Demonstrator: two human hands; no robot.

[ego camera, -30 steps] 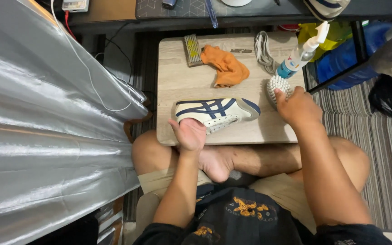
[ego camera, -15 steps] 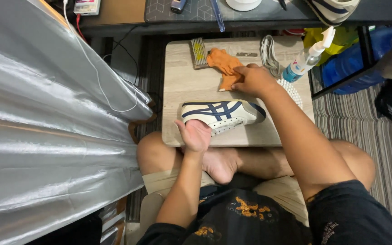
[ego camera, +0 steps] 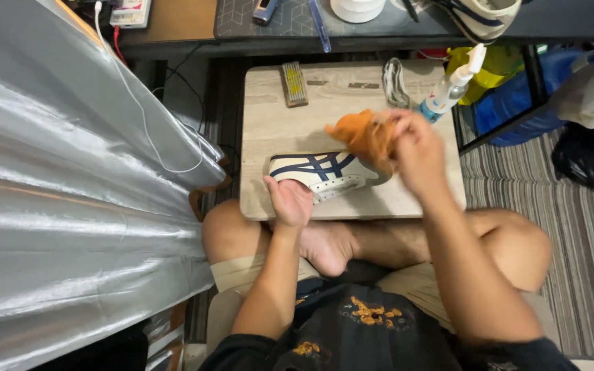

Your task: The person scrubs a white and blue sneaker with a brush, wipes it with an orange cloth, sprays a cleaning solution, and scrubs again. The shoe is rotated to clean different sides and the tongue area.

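Right hand (ego camera: 415,150) grips a bunched orange cloth (ego camera: 364,137) just above the sneaker's (ego camera: 324,173) toe; left hand (ego camera: 289,200) clasps the sneaker's heel end on the worktop (ego camera: 269,117).

- A shoe (ego camera: 324,175) is laid on the table (ego camera: 269,124).
- A brush (ego camera: 294,84) is placed at eleven o'clock from it.
- A bottle (ego camera: 448,86) is set at two o'clock.
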